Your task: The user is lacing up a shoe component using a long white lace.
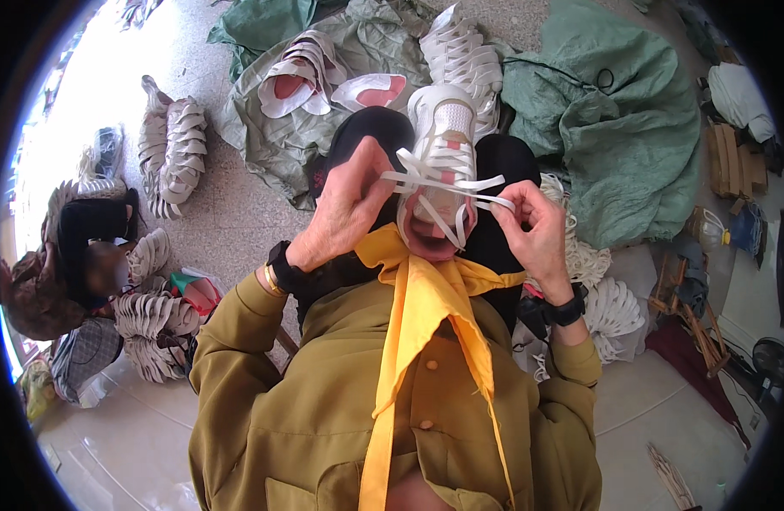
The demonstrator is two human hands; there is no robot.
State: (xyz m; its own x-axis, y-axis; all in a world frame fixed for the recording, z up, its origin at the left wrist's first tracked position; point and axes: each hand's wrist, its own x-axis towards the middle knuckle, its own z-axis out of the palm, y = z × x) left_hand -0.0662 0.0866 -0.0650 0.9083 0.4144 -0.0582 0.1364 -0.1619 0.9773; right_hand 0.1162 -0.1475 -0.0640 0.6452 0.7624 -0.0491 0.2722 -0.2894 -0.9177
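Observation:
A white sneaker (pixel 443 109) with pink parts rests between my knees, its toe away from me and its pink-lined opening toward me. White shoelace (pixel 440 180) runs through its eyelets and crosses in loose strands over the tongue. My left hand (pixel 351 198) is closed, pinching a strand of the lace at the shoe's left side. On the other side my right hand (pixel 532 223) pinches another strand between thumb and fingers. The lace is stretched between both hands above the shoe, and one loose end sticks out toward the right.
Stacked white shoe uppers (pixel 467 64) lie beyond the sneaker, and pink-lined pieces (pixel 300 75) rest on a grey-green sheet (pixel 264 140). A large green sack (pixel 609 128) bulges at the right. More stacked uppers (pixel 177 153) are on the floor at left, where another person (pixel 90 255) sits.

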